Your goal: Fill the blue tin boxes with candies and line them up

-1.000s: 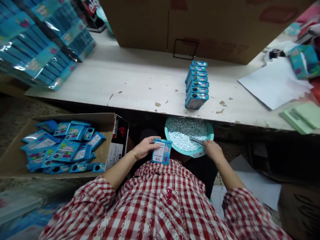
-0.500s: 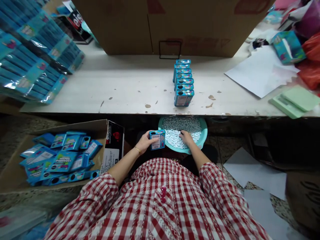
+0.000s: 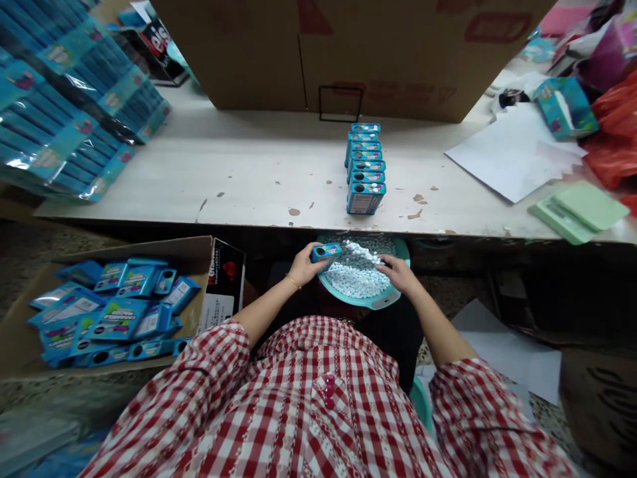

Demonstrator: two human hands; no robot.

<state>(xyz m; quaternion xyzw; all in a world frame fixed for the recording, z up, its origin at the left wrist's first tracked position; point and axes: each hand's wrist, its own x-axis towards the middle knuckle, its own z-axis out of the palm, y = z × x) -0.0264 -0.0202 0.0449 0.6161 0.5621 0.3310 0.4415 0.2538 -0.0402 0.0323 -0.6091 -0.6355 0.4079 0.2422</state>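
My left hand (image 3: 303, 265) grips a small blue candy box (image 3: 326, 251), its narrow end with a round dark hole facing up. The box is at the left rim of a turquoise basin (image 3: 383, 302) of small white candies (image 3: 355, 282). Over the basin, my right hand (image 3: 395, 272) is closed on a scoop heaped with white candies (image 3: 363, 252); the scoop's outline is mostly hidden by them. The heap points left toward the box, and a gap remains between them. Several similar blue boxes (image 3: 367, 189) stand upright in a row on the white table.
A carton (image 3: 212, 285) of blue boxes stands at lower left. Plastic-wrapped blue packs (image 3: 64, 126) are stacked on the table's left. A large cardboard box (image 3: 348, 53) rises at the back. White paper (image 3: 515, 156) and a pale green scale (image 3: 577, 209) lie at right.
My right hand has lifted out of the candies with a heaped scoop and moved right. My left hand has raised the box and tipped its top toward view, over the basin's rim.
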